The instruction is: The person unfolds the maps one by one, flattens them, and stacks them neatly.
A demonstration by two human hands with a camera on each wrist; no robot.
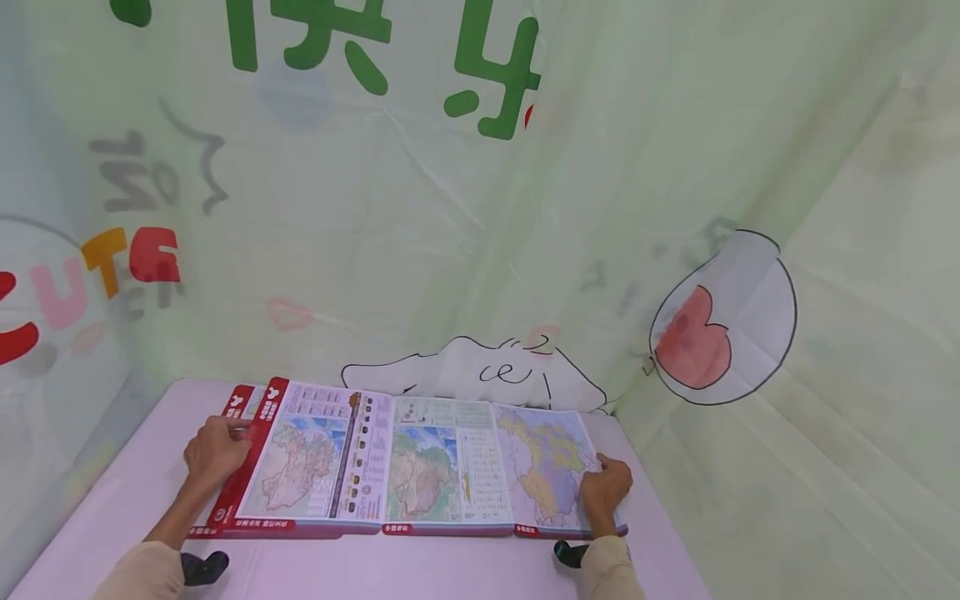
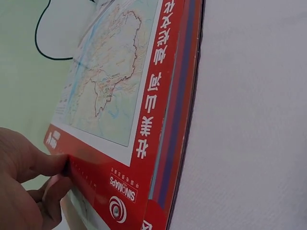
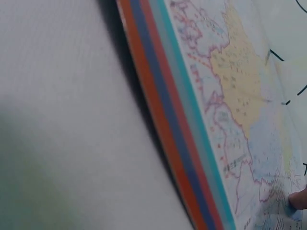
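Note:
A fold-out map (image 1: 442,471) with red borders lies spread across the table, several printed panels showing. At its left end my left hand (image 1: 216,448) pinches the red edge of the top panel; the left wrist view shows the thumb (image 2: 45,164) over the red margin (image 2: 103,179) and curled fingers beneath. That edge stands a little up from a second red-edged layer (image 1: 238,402). My right hand (image 1: 609,487) grips the map's right edge, its fingers partly hidden. A fingertip (image 3: 298,200) rests on the coloured map panel (image 3: 240,91) in the right wrist view.
The map lies on a pale pink table (image 1: 420,571). Stacked coloured layers (image 3: 168,115) form its near edge. Behind hangs a pale printed curtain (image 1: 375,250), with a drawn balloon (image 1: 757,317) on the right. Dark wrist devices (image 1: 204,568) sit below the hands.

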